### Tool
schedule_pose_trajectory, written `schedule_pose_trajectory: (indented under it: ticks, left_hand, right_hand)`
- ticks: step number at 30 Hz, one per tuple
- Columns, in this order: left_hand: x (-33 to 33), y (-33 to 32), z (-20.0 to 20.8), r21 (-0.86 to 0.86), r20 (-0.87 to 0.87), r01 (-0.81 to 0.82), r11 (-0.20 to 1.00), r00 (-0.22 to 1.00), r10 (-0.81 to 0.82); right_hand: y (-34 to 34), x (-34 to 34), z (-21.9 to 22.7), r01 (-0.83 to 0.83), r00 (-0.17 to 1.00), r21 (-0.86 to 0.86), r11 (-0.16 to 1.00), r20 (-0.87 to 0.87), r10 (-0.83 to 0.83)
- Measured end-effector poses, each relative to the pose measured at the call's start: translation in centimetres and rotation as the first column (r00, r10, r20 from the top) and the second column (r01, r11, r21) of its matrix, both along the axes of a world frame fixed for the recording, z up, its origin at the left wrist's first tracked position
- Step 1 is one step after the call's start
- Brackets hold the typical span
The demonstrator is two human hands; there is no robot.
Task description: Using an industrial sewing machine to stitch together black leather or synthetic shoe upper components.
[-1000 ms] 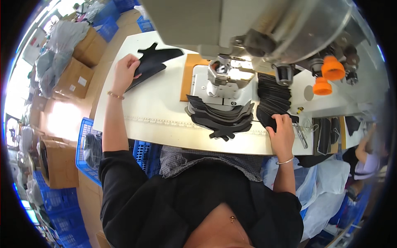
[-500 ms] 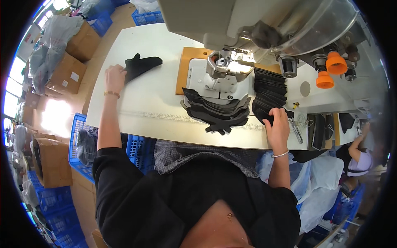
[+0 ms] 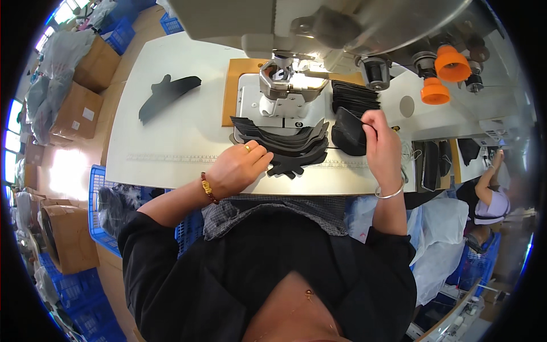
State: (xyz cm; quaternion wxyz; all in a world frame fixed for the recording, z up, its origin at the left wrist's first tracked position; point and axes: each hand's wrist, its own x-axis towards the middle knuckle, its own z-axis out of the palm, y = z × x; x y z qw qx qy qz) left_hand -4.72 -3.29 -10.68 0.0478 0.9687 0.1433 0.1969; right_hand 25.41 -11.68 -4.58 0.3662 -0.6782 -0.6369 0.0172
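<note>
My right hand (image 3: 382, 142) pinches a dark, rounded fabric piece (image 3: 348, 132) by its right edge, in front of a pile of black fabric pieces (image 3: 356, 98). My left hand (image 3: 238, 169) is closed, its fingers bent together at the near left side of a fanned stack of black, curved fabric pieces (image 3: 285, 147). Whatever those fingertips hold, if anything, is hidden. The fanned stack lies just before the sewing machine's foot and metal plate (image 3: 249, 98). At the table's left lies a separate black fabric piece (image 3: 169, 94), flat and untouched.
The sewing machine head (image 3: 228, 23) overhangs the far side of the white table (image 3: 142, 137). Orange thread knobs (image 3: 453, 64) sit at the right. A blue crate (image 3: 97, 196) stands left of the table, near cardboard boxes (image 3: 68, 233). Another person (image 3: 487, 196) works at the far right.
My left hand has let go of the black piece at the left and come right and nearer, to the fanned stack. My right hand has lifted a rounded piece at the right pile.
</note>
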Motion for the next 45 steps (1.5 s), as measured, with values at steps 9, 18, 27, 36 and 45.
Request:
schedule_pose_trajectory:
  ticks: [9, 18, 27, 36, 45]
  left_hand:
    - [1.2, 1.1, 0.0, -0.141, -0.032, -0.068, 0.988, 0.997, 0.064]
    - [0.9, 1.8, 0.5, -0.085, -0.091, -0.022, 0.996, 0.996, 0.014]
    - [0.9, 3.4, 1.4, -0.252, -0.121, -0.018, 0.968, 0.993, -0.013]
    - [1.5, -0.2, 6.7, -0.003, 0.013, -0.120, 0.993, 0.993, 0.120]
    - [5.3, 1.4, 12.2, 0.491, 0.403, -0.253, 0.834, 0.914, 0.040]
  right_hand:
    - [4.1, -2.2, 5.9, -0.492, 0.869, -0.107, 0.864, -0.111, 0.482]
    - [7.1, -2.1, 2.6, -0.381, 0.909, 0.216, 0.899, -0.091, 0.407]
    - [7.2, -1.9, 3.1, -0.389, 0.917, 0.176, 0.904, -0.015, 0.398]
    - [7.4, -1.6, 2.6, -0.399, 0.912, 0.140, 0.906, -0.040, 0.408]
    - [7.4, -1.6, 2.6, -0.414, 0.904, 0.156, 0.897, -0.044, 0.425]
